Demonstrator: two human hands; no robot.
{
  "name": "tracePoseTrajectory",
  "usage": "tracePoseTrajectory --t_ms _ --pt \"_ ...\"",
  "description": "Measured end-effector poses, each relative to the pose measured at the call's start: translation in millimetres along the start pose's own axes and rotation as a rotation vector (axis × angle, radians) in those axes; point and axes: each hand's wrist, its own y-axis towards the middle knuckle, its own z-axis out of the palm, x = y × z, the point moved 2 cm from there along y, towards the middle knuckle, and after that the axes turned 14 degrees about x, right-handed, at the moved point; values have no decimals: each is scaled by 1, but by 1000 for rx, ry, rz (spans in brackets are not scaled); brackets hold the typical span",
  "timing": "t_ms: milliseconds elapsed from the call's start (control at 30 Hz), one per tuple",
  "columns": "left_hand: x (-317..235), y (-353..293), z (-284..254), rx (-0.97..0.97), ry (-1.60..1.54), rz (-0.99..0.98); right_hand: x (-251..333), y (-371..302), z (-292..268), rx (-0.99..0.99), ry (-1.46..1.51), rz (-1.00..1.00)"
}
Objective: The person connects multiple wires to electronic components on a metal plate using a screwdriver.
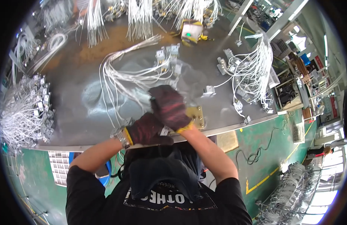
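Note:
Both my hands wear dark red-and-black gloves with yellow cuffs and meet near the bench's front edge. My left hand (pixel 145 129) is closed, with a small silvery metal part (pixel 164 131) showing between its thumb and fingers. Just above it, my right hand (pixel 167 105) is curled over; whatever it grips is hidden under the glove. Beside the right wrist lies a brass-coloured plate with bolts (pixel 197 117). A bundle of white wires (pixel 119 77) spreads beyond my hands, with metal connector pieces (pixel 173 62) at its right end. Another metal piece (pixel 127 121) touches the left glove's cuff side.
The dark metal bench (pixel 68 112) carries a heap of wired metal parts (pixel 27 108) at left and another wire bundle (pixel 256 71) at right. Hanging wires (pixel 139 18) and a yellow-white box (pixel 191 32) stand at the back. A black cable (pixel 256 155) lies on the green floor.

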Motion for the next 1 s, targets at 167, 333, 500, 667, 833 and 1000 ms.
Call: tracePoseTrajectory --t_ms 167,333,500,667,833,1000 --pt "-11 -37 -10 206 87 -9 -33 40 54 75 -426 -41" --pt "2 -79 -8 238 248 -109 -71 50 39 310 -311 189" --pt "26 -115 -15 319 290 -272 -139 29 8 288 -401 356" --pt "47 -130 -23 247 231 -313 -148 8 -22 253 -269 336" --pt "39 -98 -26 231 280 -389 -116 -4 -16 228 -222 183" --pt "25 -80 -16 22 415 -312 -76 -19 -28 60 -244 138"
